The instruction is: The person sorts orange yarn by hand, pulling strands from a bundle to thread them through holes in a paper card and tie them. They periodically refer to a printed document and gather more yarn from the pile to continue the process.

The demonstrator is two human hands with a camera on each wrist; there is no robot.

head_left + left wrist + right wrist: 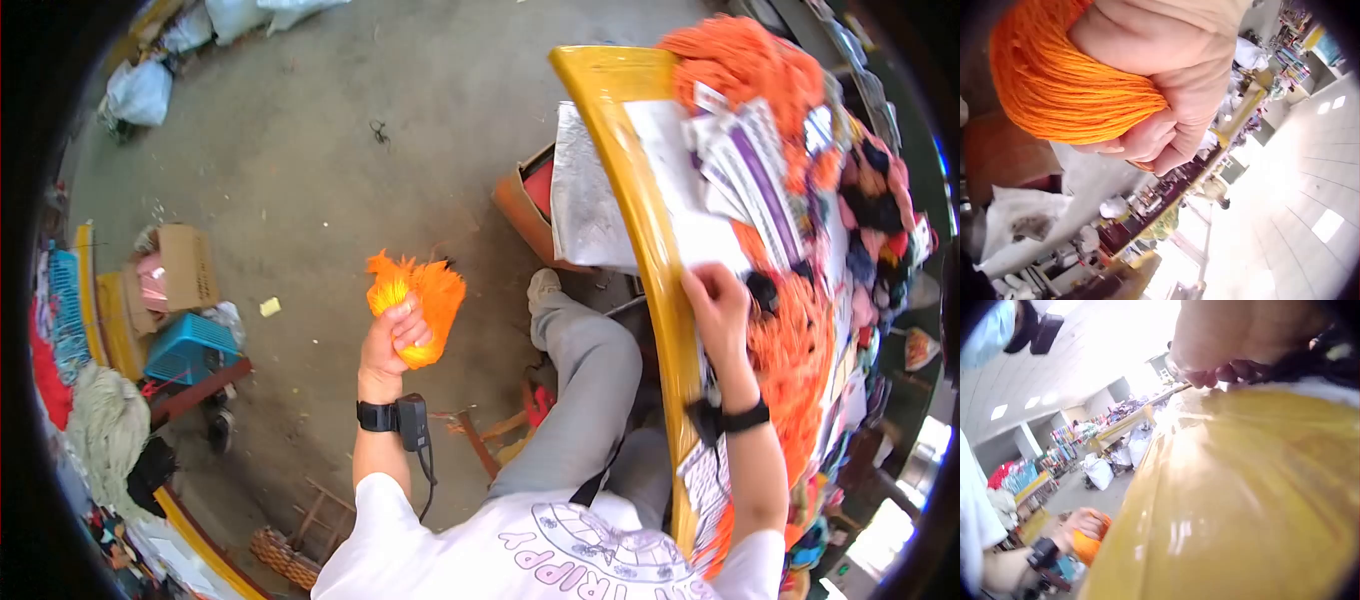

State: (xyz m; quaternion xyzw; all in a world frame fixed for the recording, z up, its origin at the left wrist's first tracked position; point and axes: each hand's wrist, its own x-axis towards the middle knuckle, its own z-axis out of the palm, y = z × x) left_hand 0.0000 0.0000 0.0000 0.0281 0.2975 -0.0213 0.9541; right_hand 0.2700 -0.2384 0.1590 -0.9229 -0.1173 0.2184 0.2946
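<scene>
Head: left hand fisted round orange yarn bundle, over floor, well apart from bench.
Left wrist: fingers wrapped round the bundle.
Right wrist: right hand curled at bench rim; whether it holds anything cannot be told.

1. We take the yellow rim of the surface as our landmark; the surface lies on the rim's far side from the floor.
2. At the rim's far end sits a heap of orange yarn.
3. Just inside the rim lie white sheets and purple-printed labels; the right hand touches the sheets there.
4. Further in from the rim we see more orange yarn and dark and pink pompoms.
5. Out from the rim spreads the concrete floor. An orange box stands against the rim, under a silver sheet.
6. Well away from the rim, a cardboard box, a blue basket and white sacks rest on the floor.
</scene>
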